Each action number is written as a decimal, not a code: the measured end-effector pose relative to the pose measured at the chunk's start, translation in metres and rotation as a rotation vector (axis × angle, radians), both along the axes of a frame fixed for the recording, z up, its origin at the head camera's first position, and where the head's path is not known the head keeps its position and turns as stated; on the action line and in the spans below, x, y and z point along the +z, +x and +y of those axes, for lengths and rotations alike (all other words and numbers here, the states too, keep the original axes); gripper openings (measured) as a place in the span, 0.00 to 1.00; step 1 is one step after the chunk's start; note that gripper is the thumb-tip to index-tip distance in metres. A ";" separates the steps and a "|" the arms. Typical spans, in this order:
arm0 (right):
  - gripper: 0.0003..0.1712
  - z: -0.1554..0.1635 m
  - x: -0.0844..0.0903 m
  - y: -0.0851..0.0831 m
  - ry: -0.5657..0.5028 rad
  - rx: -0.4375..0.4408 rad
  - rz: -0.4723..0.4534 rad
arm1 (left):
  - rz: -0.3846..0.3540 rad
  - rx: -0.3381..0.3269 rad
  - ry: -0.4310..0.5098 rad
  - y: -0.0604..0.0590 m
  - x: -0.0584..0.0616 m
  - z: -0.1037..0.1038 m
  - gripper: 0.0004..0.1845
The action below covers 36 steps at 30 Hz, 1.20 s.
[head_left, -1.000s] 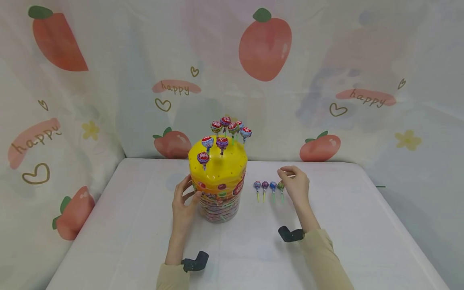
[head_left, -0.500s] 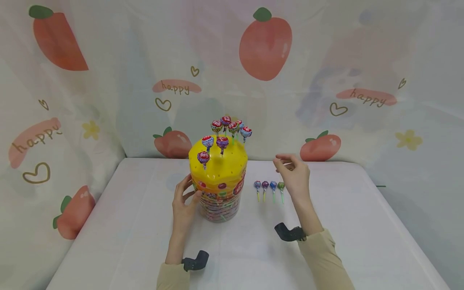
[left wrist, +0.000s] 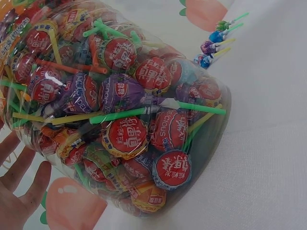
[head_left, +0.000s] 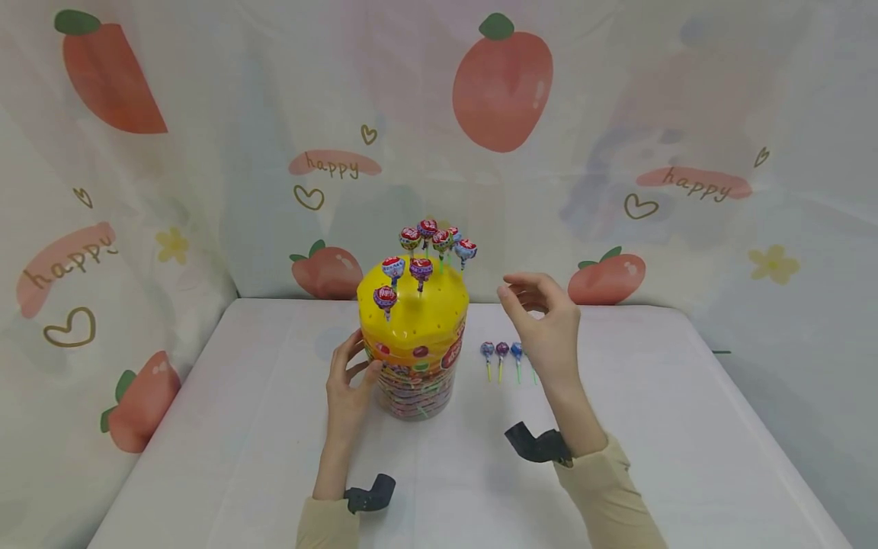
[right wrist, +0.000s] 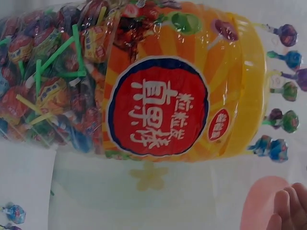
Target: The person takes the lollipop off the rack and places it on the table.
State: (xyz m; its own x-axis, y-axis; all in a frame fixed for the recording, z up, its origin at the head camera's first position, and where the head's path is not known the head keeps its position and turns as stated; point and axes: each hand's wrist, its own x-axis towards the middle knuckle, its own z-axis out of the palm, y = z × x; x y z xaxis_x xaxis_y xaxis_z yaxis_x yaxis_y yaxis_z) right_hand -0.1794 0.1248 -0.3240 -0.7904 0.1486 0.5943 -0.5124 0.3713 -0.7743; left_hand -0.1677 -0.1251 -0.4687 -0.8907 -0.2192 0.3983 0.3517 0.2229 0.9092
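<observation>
Now, left hand (head_left: 348, 385) pressed open-fingered against the lollipop tub (head_left: 414, 358) at table centre, right hand (head_left: 543, 324) raised beside its yellow lid (head_left: 418, 316), fingers curled, whether it pinches anything unclear, loose lollipops (head_left: 502, 352) lying just below.

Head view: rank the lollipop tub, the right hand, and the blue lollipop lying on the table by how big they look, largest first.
1. lollipop tub
2. right hand, though it is raised, so nearness to the camera may inflate it
3. blue lollipop, clearly the smallest
</observation>
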 end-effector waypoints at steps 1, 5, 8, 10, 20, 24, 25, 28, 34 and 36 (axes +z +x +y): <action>0.11 -0.003 0.002 0.001 0.001 0.012 0.011 | 0.002 -0.001 -0.001 0.000 0.000 0.000 0.30; 0.13 -0.012 0.008 0.004 0.017 0.056 0.034 | -0.003 0.001 -0.006 0.000 -0.001 0.000 0.30; 0.14 -0.019 0.012 0.005 0.041 0.079 0.054 | -0.001 0.004 -0.008 -0.001 -0.001 0.001 0.30; 0.14 -0.023 0.014 0.006 0.063 0.083 0.071 | 0.003 0.003 -0.005 -0.001 -0.001 0.001 0.30; 0.16 -0.042 0.021 0.004 0.104 0.149 0.106 | -0.020 -0.003 0.004 -0.001 0.002 0.000 0.32; 0.17 -0.051 0.021 0.003 0.109 0.175 0.095 | -0.037 -0.007 0.001 0.005 0.013 0.002 0.31; 0.17 -0.053 0.021 0.003 0.110 0.182 0.092 | -0.038 -0.009 0.000 0.007 0.017 0.002 0.31; 0.18 -0.059 0.021 0.002 0.105 0.216 0.072 | -0.036 -0.012 -0.006 0.013 0.029 0.004 0.30; 0.20 -0.067 0.019 -0.001 0.061 0.286 0.040 | -0.032 -0.017 0.006 0.015 0.031 0.005 0.30; 0.21 -0.069 0.018 -0.002 0.052 0.300 0.033 | -0.032 -0.019 0.012 0.014 0.030 0.005 0.30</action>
State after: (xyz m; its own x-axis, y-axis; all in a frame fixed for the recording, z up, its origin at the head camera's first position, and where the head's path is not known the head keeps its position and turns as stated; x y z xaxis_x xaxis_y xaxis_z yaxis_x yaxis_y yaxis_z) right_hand -0.1813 0.0557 -0.3055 -0.7745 -0.1199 0.6211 -0.6298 0.2377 -0.7395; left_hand -0.1537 -0.1204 -0.4385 -0.9072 -0.2065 0.3666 0.3262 0.2053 0.9228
